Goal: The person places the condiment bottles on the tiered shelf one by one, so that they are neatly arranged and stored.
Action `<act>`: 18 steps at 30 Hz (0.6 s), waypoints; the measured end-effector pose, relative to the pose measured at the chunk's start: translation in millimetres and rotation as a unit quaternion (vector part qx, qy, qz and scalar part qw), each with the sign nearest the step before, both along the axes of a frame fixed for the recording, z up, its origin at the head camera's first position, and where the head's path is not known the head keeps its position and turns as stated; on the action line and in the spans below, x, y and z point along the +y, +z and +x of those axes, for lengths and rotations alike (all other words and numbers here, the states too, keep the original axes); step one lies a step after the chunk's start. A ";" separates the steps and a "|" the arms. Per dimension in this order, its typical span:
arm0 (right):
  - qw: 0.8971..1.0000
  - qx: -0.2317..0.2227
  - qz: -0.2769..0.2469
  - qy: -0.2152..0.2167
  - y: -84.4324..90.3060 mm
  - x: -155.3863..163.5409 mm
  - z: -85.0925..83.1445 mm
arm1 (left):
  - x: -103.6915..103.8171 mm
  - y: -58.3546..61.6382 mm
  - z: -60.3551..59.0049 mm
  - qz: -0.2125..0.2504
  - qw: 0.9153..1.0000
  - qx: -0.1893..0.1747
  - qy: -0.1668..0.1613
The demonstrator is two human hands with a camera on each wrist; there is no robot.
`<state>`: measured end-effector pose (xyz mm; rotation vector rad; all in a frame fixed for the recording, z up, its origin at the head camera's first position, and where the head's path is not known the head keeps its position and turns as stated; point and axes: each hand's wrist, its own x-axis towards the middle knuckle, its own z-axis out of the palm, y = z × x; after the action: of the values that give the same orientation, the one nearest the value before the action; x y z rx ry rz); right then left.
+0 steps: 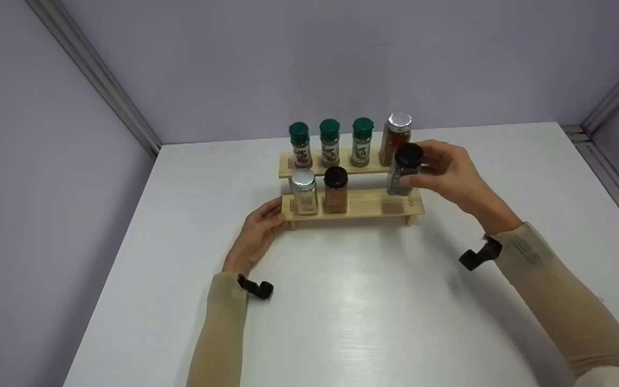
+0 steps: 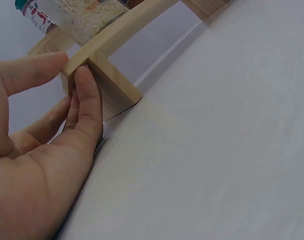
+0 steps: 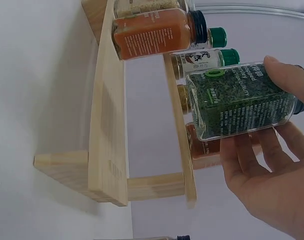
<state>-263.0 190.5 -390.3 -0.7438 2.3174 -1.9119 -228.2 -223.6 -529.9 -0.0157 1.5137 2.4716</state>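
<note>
A two-step wooden spice rack [image 1: 366, 203] stands on the white table. My left hand [image 1: 257, 234] grips its lower left end, with the thumb at the board's edge and fingers underneath beside the leg [image 2: 114, 85]. My right hand [image 1: 452, 177] holds a black-capped glass jar of chopped parsley [image 3: 237, 102] between thumb and fingers. In the right wrist view, this jar is raised off the lower step, near its right end. On that step's left part stand a silver-capped jar of pale flakes [image 1: 305, 196] and a black-capped jar of orange-brown powder [image 3: 154, 32].
Along the upper step stand green-capped shakers, the left one [image 1: 301, 148] at the end, and a silver-capped jar of reddish spice [image 1: 394, 142] at the right. A pale wall [image 1: 223, 70] rises behind the table [image 1: 309, 301].
</note>
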 end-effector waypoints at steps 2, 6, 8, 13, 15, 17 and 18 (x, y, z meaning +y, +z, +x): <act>1.000 -0.005 -0.005 0.010 -1.9 -4.7 -0.8 | 0.1 -0.6 -0.2 0.001 1.000 0.001 0.000; 1.000 -0.009 0.002 0.016 -6.2 -13.5 -1.6 | 0.1 -1.2 -0.3 -0.003 1.000 0.004 -0.002; 1.000 -0.012 0.008 0.017 -8.6 -17.5 -1.2 | 0.1 -1.6 -0.4 -0.004 1.000 0.004 -0.002; 0.999 -0.019 0.016 0.022 -17.6 -25.7 -1.9 | -0.1 -2.4 -0.4 -0.002 1.000 0.002 0.000; 0.999 -0.020 0.015 0.025 -21.3 -28.7 -2.9 | -0.2 -2.6 -0.6 -0.001 1.000 0.004 0.001; 0.999 -0.023 0.011 0.029 -24.5 -31.7 -3.9 | -0.4 -2.9 -0.7 0.001 1.000 0.005 0.000; 0.999 -0.026 0.010 0.029 -25.9 -33.1 -4.3 | -0.4 -3.0 -0.7 0.002 1.000 0.005 0.001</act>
<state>-267.3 157.4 -416.2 -0.7426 2.2551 -1.8590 -228.9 -224.1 -532.9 -0.0040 1.5140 2.4788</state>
